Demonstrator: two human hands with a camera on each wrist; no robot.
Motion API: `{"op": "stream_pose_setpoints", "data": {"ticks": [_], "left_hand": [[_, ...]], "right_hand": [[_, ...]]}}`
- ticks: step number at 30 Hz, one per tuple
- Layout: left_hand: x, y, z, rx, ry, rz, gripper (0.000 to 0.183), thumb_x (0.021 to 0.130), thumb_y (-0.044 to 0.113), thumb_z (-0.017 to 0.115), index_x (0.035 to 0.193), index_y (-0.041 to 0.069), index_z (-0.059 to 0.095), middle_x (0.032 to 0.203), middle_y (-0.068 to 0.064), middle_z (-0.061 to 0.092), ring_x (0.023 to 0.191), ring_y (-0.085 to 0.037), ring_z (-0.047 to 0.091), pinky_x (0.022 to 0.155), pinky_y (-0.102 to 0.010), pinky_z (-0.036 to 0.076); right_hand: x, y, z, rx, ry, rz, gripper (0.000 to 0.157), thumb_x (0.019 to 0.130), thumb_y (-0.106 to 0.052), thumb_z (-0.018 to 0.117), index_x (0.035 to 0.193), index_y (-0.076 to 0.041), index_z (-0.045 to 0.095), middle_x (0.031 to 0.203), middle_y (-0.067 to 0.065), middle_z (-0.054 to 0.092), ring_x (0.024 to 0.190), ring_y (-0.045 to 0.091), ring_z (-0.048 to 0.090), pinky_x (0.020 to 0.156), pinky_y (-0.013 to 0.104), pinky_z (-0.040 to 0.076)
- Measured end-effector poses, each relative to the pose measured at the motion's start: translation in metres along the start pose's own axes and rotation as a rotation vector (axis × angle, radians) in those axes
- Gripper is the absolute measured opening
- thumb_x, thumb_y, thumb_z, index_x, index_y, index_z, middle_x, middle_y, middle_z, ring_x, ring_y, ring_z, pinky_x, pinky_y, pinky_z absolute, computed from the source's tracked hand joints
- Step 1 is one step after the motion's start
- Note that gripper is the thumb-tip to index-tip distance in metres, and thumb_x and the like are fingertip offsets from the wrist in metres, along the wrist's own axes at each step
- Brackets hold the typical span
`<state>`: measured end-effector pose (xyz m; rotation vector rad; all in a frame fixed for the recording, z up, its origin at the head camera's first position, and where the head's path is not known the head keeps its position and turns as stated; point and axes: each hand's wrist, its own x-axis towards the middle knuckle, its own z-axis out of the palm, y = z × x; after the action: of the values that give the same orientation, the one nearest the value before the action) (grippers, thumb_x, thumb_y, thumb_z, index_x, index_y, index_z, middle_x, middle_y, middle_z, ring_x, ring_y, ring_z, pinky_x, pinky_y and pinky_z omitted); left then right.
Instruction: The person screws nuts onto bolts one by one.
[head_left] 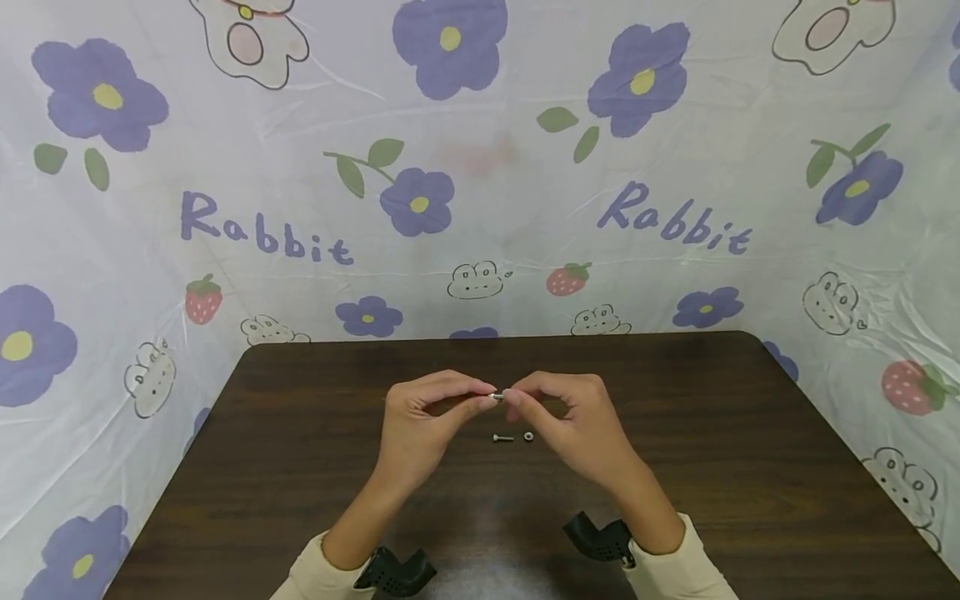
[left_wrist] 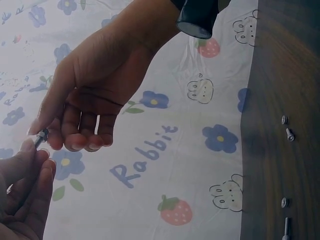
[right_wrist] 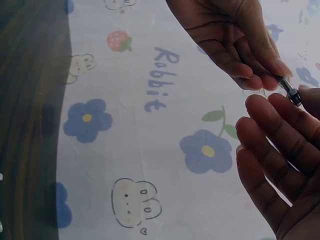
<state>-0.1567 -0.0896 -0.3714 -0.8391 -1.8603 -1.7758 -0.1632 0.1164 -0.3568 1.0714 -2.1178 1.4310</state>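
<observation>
Between my two hands, held above the dark table, is a small metal bolt (head_left: 497, 397). The fingertips of my left hand (head_left: 422, 421) pinch one end of it. My right hand (head_left: 581, 417) holds the other end between thumb and forefinger. What looks like a nut (right_wrist: 294, 93) sits on the bolt near my right fingertips in the right wrist view. A loose bolt (head_left: 503, 438) and a loose nut (head_left: 528, 437) lie on the table below the hands. The left wrist view shows another bolt (left_wrist: 290, 134) and another nut (left_wrist: 284, 119) there.
The dark wood table (head_left: 300, 500) reaches back to a white cloth (head_left: 510, 233) printed with flowers, rabbits and strawberries, hanging behind and at both sides. Black wrist devices are strapped at the left cuff (head_left: 393, 572) and the right cuff (head_left: 600, 537).
</observation>
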Motion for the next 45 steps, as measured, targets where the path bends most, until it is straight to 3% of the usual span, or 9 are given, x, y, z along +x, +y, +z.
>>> {"op": "stream_pose_setpoints", "data": {"ticks": [5,9,11,16,21,27,35,41,45], "left_hand": [[0.0011,0.0009,-0.0003,0.001,0.005,-0.001,0.012,0.085,0.000,0.080,0.096,0.004,0.081,0.090,-0.005,0.076,0.082,-0.021,0.072,0.073,-0.034,0.062],[0.0017,0.0008,-0.0023,0.008,0.016,-0.001,0.011,0.085,0.000,0.080,0.096,0.002,0.080,0.090,-0.005,0.076,0.082,-0.021,0.072,0.073,-0.034,0.062],[0.0019,0.0006,-0.0031,0.006,0.017,-0.001,0.011,0.085,-0.001,0.080,0.096,0.000,0.080,0.090,-0.005,0.076,0.082,-0.021,0.072,0.074,-0.034,0.062],[0.0024,0.0004,-0.0036,0.003,0.012,-0.001,0.012,0.085,-0.001,0.080,0.096,0.002,0.080,0.090,-0.005,0.076,0.083,-0.022,0.072,0.074,-0.035,0.062],[0.0029,0.0001,-0.0028,-0.009,0.007,-0.006,0.012,0.085,0.000,0.079,0.096,0.004,0.081,0.091,-0.006,0.076,0.084,-0.023,0.073,0.074,-0.037,0.062],[0.0017,0.0006,-0.0021,-0.007,0.000,-0.013,0.011,0.086,0.000,0.079,0.096,0.003,0.080,0.090,-0.005,0.077,0.083,-0.022,0.072,0.074,-0.036,0.062],[0.0016,0.0011,-0.0007,-0.017,0.000,-0.016,0.012,0.085,0.000,0.080,0.096,0.004,0.081,0.090,-0.005,0.076,0.082,-0.022,0.072,0.073,-0.036,0.063],[0.0019,0.0008,-0.0017,-0.002,0.013,-0.006,0.011,0.085,0.000,0.080,0.095,0.003,0.080,0.090,-0.004,0.076,0.081,-0.021,0.072,0.071,-0.033,0.062],[0.0017,0.0010,-0.0022,0.005,0.019,-0.006,0.012,0.085,0.000,0.080,0.095,0.004,0.081,0.090,-0.004,0.076,0.082,-0.021,0.072,0.071,-0.035,0.062]], "right_hand": [[0.0010,0.0001,0.0018,-0.013,0.001,0.032,0.025,0.100,-0.005,0.064,0.081,-0.018,0.075,0.074,-0.009,0.071,0.068,0.010,0.069,0.063,0.031,0.059],[0.0004,0.0019,0.0020,-0.022,0.001,0.040,0.015,0.098,-0.006,0.066,0.092,-0.016,0.075,0.077,-0.008,0.072,0.068,0.008,0.068,0.057,0.028,0.056],[0.0001,0.0020,0.0014,-0.026,0.004,0.023,0.011,0.095,-0.005,0.071,0.101,-0.014,0.075,0.082,-0.005,0.073,0.069,0.009,0.068,0.056,0.026,0.055],[0.0006,0.0021,0.0005,-0.039,0.028,-0.072,0.028,0.085,0.002,0.080,0.111,-0.008,0.073,0.093,0.002,0.075,0.074,0.011,0.070,0.064,0.026,0.058],[0.0026,0.0022,0.0001,-0.031,0.041,-0.109,0.024,0.084,0.005,0.080,0.104,-0.008,0.075,0.093,0.002,0.076,0.071,0.011,0.067,0.063,0.025,0.057],[0.0020,0.0016,0.0015,-0.010,0.006,-0.053,0.017,0.093,0.002,0.072,0.094,-0.014,0.076,0.081,-0.004,0.073,0.069,0.009,0.067,0.060,0.026,0.057],[0.0013,0.0000,0.0050,-0.040,0.025,0.008,0.031,0.101,-0.003,0.060,0.075,-0.015,0.073,0.067,-0.006,0.070,0.059,0.010,0.064,0.046,0.025,0.047],[0.0006,-0.0008,0.0006,0.009,0.037,0.024,0.012,0.096,0.000,0.068,0.100,-0.009,0.074,0.081,-0.002,0.073,0.068,0.012,0.068,0.060,0.027,0.057],[0.0005,-0.0009,-0.0017,0.017,0.047,-0.014,0.032,0.085,0.003,0.079,0.114,-0.008,0.072,0.095,0.001,0.075,0.079,0.014,0.071,0.068,0.027,0.059]]}}
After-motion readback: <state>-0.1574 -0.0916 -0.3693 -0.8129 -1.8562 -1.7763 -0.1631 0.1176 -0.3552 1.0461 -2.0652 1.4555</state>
